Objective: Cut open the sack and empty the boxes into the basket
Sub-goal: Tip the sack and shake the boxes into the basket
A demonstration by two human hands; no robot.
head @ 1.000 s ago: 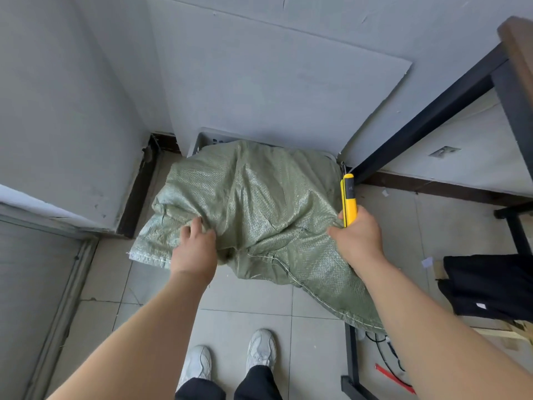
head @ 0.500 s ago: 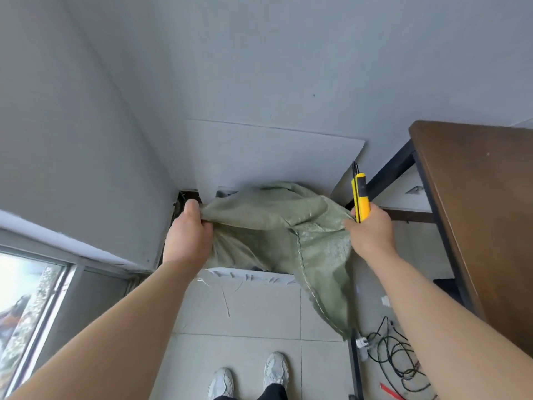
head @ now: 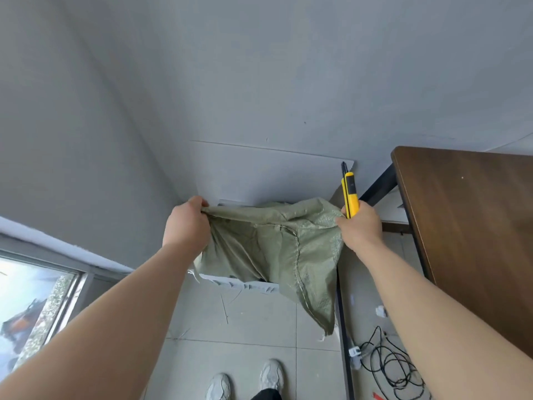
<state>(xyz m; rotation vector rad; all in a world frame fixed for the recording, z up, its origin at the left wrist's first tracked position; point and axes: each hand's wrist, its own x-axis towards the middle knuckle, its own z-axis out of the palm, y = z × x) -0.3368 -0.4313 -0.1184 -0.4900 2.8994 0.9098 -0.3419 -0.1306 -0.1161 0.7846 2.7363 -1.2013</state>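
I hold a green woven sack (head: 268, 249) up in the air by its top edge, and it hangs slack over a white basket (head: 239, 284) on the floor. My left hand (head: 187, 223) grips the sack's left corner. My right hand (head: 360, 226) pinches the right corner and also holds a yellow utility knife (head: 350, 194) pointing upward. Only the basket's front rim shows under the sack. The boxes are hidden from me.
A brown tabletop (head: 476, 226) on a black frame stands close on the right. Black cables (head: 389, 368) and a plug lie on the tiled floor beneath it. A grey board leans on the wall behind the basket. A window is at lower left. My shoes (head: 245, 379) are near the bottom.
Both hands have lifted the sack from lying over the basket to hanging in the air. My view has tilted upward, bringing the tabletop into sight.
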